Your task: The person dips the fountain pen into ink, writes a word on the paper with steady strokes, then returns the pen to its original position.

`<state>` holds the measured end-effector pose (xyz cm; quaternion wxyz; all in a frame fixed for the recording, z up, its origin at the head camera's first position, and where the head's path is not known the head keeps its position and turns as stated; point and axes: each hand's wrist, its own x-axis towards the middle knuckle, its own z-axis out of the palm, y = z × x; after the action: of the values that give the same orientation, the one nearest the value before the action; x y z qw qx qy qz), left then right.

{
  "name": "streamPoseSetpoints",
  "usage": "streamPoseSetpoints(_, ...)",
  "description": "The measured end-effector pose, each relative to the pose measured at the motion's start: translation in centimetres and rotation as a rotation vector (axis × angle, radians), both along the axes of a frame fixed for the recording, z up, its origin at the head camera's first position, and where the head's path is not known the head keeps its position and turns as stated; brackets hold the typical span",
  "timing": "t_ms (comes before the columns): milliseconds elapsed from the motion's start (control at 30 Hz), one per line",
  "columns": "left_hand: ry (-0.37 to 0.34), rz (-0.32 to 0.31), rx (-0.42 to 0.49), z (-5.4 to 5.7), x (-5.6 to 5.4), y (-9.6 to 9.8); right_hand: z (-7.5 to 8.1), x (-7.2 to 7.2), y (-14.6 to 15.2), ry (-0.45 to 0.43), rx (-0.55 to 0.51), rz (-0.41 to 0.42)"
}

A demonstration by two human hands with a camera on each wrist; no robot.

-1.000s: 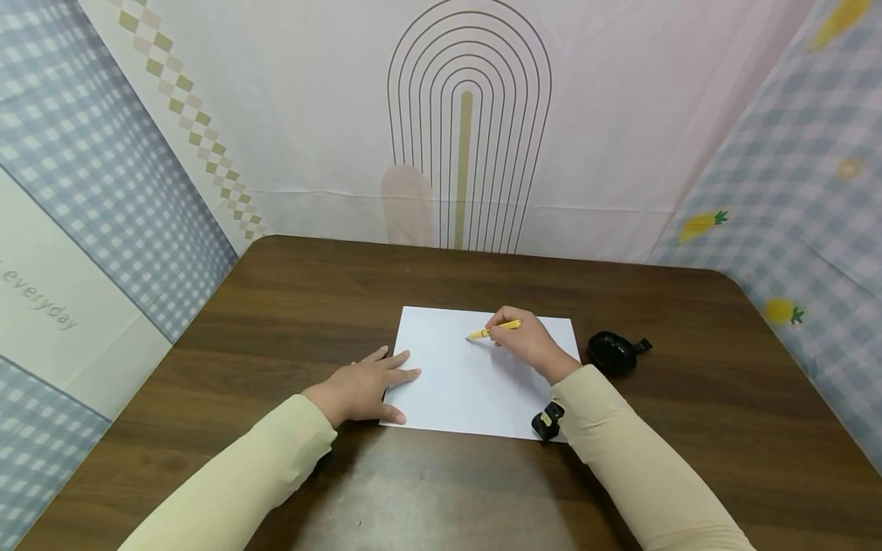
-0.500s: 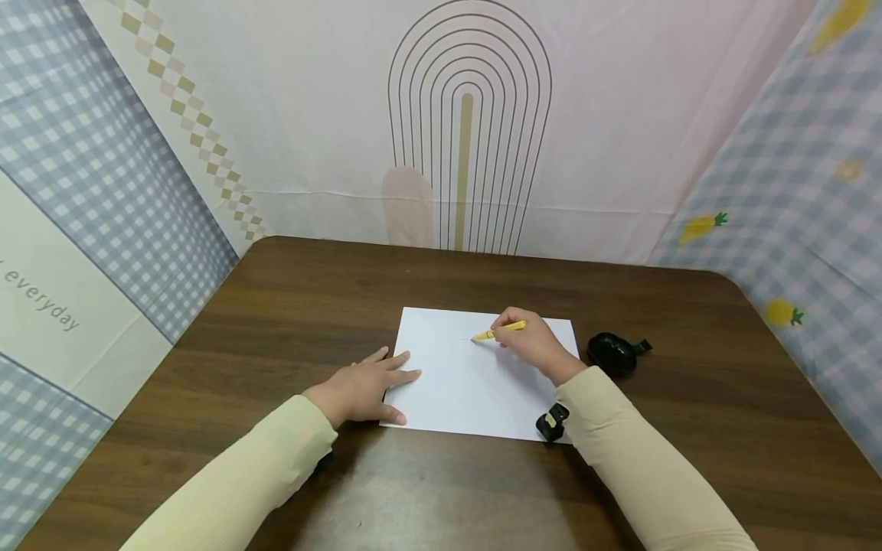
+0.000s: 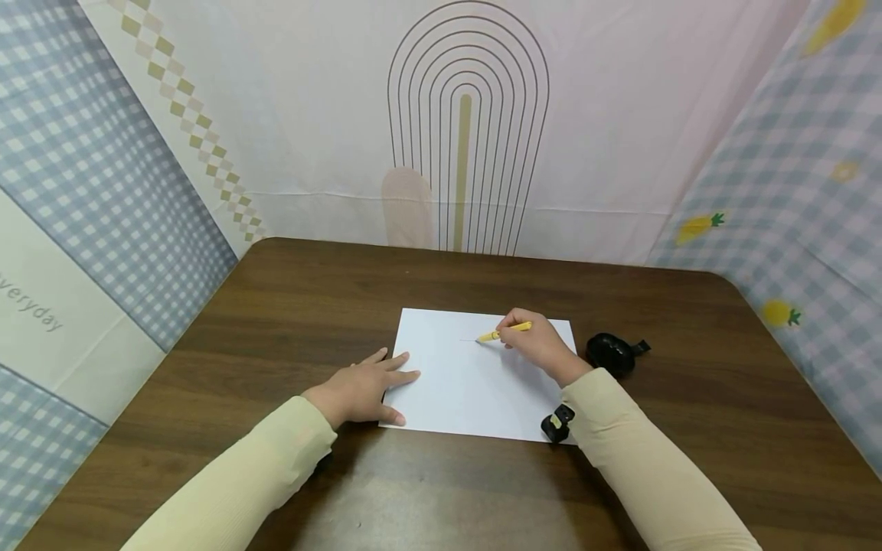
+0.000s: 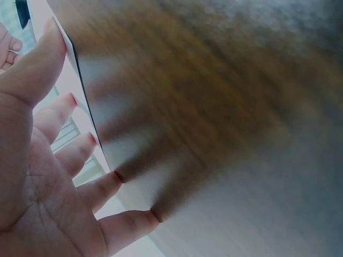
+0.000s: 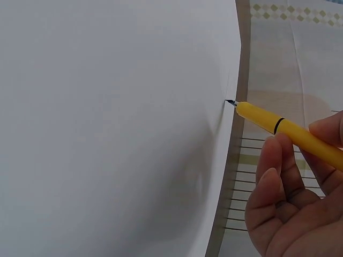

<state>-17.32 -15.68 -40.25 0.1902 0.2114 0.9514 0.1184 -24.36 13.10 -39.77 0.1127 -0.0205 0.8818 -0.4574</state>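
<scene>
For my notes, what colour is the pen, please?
The pen is mostly yellow, clearest from the right wrist.

The left sleeve is long and pale yellow-green with faint fine ribbing, the right sleeve a plain cream. Each ends in a soft, slightly creased cuff at the wrist, leaving the left hand and right hand bare. A small, boxy black device with a pale yellowish patch sits at the right wrist, and a mostly hidden dark piece shows beneath the left cuff
</scene>
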Motion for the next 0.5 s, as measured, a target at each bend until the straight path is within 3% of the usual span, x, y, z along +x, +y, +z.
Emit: streamPoseSetpoints(500, -0.002, 0.002, 0.004, 0.01, 0.03, -0.05, -0.01, -0.05, 0.79, 0.01, 0.033, -0.004)
